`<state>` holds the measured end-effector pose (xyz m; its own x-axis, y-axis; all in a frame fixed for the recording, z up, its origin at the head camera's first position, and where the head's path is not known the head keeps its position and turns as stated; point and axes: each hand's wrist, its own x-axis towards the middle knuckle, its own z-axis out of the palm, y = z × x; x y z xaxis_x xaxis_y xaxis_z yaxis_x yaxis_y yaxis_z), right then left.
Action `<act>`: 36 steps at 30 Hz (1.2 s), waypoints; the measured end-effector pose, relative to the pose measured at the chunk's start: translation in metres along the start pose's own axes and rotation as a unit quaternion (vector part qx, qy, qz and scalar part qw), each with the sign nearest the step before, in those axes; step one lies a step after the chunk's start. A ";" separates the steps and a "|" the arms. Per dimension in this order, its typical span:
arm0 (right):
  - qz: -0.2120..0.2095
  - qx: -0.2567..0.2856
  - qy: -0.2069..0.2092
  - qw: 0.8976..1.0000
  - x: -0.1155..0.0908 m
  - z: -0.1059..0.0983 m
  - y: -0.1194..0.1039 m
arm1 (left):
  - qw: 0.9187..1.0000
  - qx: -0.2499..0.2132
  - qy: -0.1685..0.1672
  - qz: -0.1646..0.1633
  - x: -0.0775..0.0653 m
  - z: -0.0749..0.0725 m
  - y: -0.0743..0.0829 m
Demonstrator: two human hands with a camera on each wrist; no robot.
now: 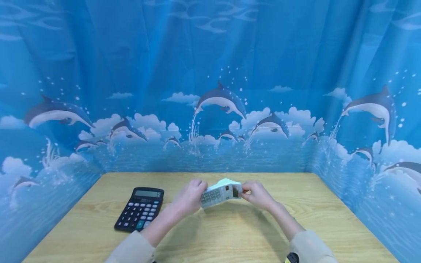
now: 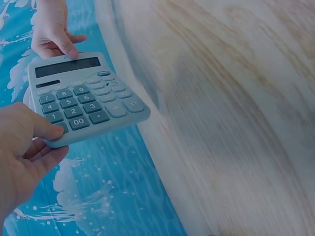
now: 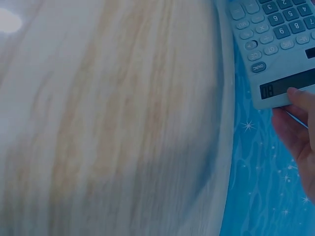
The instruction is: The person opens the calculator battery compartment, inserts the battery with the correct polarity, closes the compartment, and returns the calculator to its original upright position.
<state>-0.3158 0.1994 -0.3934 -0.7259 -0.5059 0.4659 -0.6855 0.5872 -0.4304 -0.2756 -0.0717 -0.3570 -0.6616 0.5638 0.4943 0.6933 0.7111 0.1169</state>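
A light-coloured calculator (image 1: 215, 195) is held up over the wooden table between both hands, tilted, its keys facing the person. My left hand (image 1: 190, 198) grips its key end; in the left wrist view the thumb lies over a corner key near the "00". At the display end, my right hand (image 1: 258, 196) pinches the edge, its thumb reaching onto the dark display, as the right wrist view shows. The calculator's underside is hidden. A larger black calculator (image 1: 137, 211) lies on the table to the left of my left forearm, digits showing on its display.
The wooden table (image 1: 243, 237) reaches back to a blue curtain (image 1: 204, 54) printed with dolphins and clouds, which also runs along both sides. A dark, wristwatch-like object (image 1: 292, 258) shows at the right sleeve's cuff.
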 end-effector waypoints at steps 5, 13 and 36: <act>-0.037 -0.042 0.024 0.998 -0.005 0.003 0.001 | 1.000 -0.018 0.003 -0.005 -0.004 0.000 0.002; -0.105 -0.095 0.055 0.988 -0.011 0.003 -0.001 | 0.998 -0.034 -0.032 -0.035 -0.005 0.002 0.003; -0.067 -0.133 -0.018 0.989 -0.021 -0.001 -0.014 | 0.997 -0.043 -0.049 -0.038 -0.003 0.006 0.006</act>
<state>-0.2909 0.2029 -0.3961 -0.6343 -0.6100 0.4749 -0.7402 0.6566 -0.1453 -0.2710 -0.0666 -0.3634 -0.7350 0.5510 0.3952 0.6591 0.7173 0.2258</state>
